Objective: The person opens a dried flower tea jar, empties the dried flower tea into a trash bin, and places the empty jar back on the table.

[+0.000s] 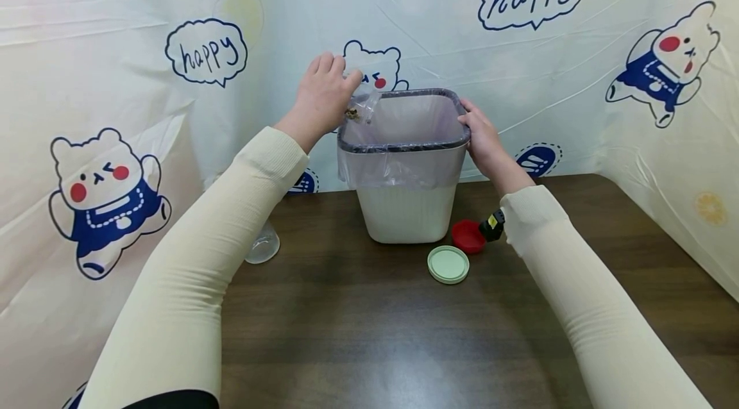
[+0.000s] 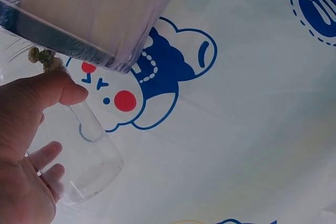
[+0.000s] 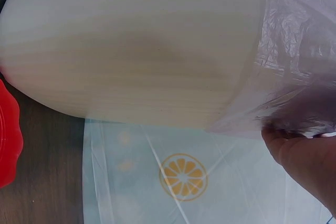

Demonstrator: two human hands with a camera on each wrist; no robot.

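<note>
My left hand is raised at the left corner of a white trash bin. It grips a clear jar, which is tipped with its mouth toward the bin's rim. Small greenish-brown clumps sit by the jar's mouth in the left wrist view. My right hand holds the bin's right side at the rim, over a thin see-through liner folded down outside. In the right wrist view, the thumb lies against this liner, while the other fingers are mostly hidden.
A pale green round lid lies on the brown table in front of the bin. Behind it is a red lid or shallow dish. Partly behind my left sleeve stands a clear container. A printed curtain hangs behind.
</note>
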